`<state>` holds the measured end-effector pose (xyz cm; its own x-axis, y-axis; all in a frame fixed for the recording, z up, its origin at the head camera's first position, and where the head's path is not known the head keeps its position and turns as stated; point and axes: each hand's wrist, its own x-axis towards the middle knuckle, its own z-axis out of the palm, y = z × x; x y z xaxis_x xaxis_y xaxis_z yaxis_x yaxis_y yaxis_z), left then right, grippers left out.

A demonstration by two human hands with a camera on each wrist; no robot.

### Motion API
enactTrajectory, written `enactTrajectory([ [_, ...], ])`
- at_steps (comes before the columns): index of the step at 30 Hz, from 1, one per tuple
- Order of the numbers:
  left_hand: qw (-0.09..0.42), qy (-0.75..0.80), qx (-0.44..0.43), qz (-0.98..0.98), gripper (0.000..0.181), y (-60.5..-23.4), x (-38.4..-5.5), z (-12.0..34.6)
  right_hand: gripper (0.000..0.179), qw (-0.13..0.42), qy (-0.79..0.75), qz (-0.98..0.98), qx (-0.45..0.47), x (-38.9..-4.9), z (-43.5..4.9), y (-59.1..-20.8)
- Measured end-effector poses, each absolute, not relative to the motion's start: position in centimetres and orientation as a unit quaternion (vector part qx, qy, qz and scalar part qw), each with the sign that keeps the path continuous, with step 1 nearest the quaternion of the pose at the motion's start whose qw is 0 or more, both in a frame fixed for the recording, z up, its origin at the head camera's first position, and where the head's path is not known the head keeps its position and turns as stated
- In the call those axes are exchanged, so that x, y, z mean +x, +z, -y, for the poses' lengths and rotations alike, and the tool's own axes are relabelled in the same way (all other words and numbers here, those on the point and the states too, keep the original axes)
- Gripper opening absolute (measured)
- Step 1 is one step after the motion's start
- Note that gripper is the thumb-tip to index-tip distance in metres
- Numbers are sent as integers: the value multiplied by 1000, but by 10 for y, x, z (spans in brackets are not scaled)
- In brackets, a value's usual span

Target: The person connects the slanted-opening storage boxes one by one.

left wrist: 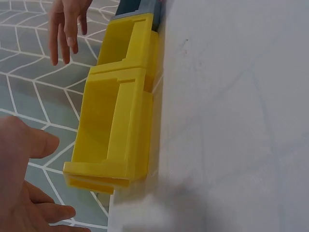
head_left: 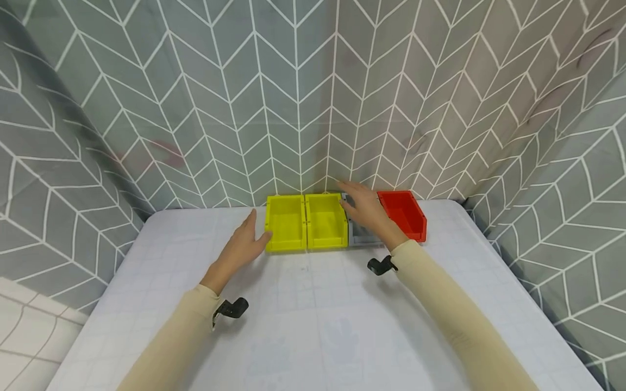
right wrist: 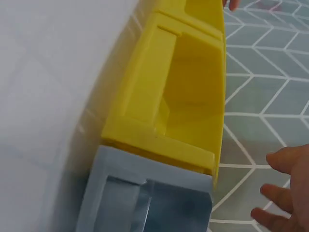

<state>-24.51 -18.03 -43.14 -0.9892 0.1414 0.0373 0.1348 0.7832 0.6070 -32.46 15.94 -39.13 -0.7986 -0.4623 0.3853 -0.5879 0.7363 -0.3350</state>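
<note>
Two yellow bins stand side by side at the back of the table; the left yellow bin [head_left: 286, 222] is beside my left hand [head_left: 243, 243], whose thumb points at its left wall with fingers extended and nothing held. My right hand [head_left: 367, 209] hovers over the grey bin [right wrist: 145, 198], fingers spread and holding nothing, partly hiding that bin in the head view. The right yellow bin [head_left: 326, 221] adjoins the grey one. At the row's right end sits a red bin [head_left: 403, 216], slightly turned. The insides of both yellow bins look bare.
A white cloth covers the table [head_left: 313, 320]. Behind the bins hangs a grey curtain [head_left: 313, 108] with a white chevron pattern, which also encloses both sides. A small black device [head_left: 233, 308] is strapped at the left wrist, another black device [head_left: 381, 265] at the right.
</note>
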Motion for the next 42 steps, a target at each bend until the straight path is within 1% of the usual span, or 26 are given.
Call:
enactTrajectory([
  [4,17,339,54,-939,81,-434,-255,178,53,106,238,926,273,-340,-147,-389],
  [10,26,356,42,-933,75,-441,-263,172,41,45,200,945,256,-357,-131,-390],
  [14,20,363,44,-931,71,-440,-265,168,42,-8,163,958,237,-366,-121,-391],
  [16,16,368,43,-929,66,-440,-268,166,43,-35,150,961,228,-370,-118,-393],
  [19,12,372,36,-927,56,-442,-271,161,43,-52,144,965,211,-374,-114,-395],
  [26,-1,381,25,-924,29,-447,-271,158,40,-42,167,967,187,-378,-115,-401],
  [29,-13,382,28,-924,23,-450,-270,159,38,-35,170,968,181,-379,-118,-405],
  [32,-24,383,22,-923,24,-451,-268,158,36,-21,177,967,181,-379,-121,-408],
  [38,-58,363,-5,-930,35,-448,-259,156,31,19,213,955,205,-377,-124,-409],
  [42,-73,363,-12,-929,33,-442,-250,159,30,35,237,945,222,-375,-124,-403],
])
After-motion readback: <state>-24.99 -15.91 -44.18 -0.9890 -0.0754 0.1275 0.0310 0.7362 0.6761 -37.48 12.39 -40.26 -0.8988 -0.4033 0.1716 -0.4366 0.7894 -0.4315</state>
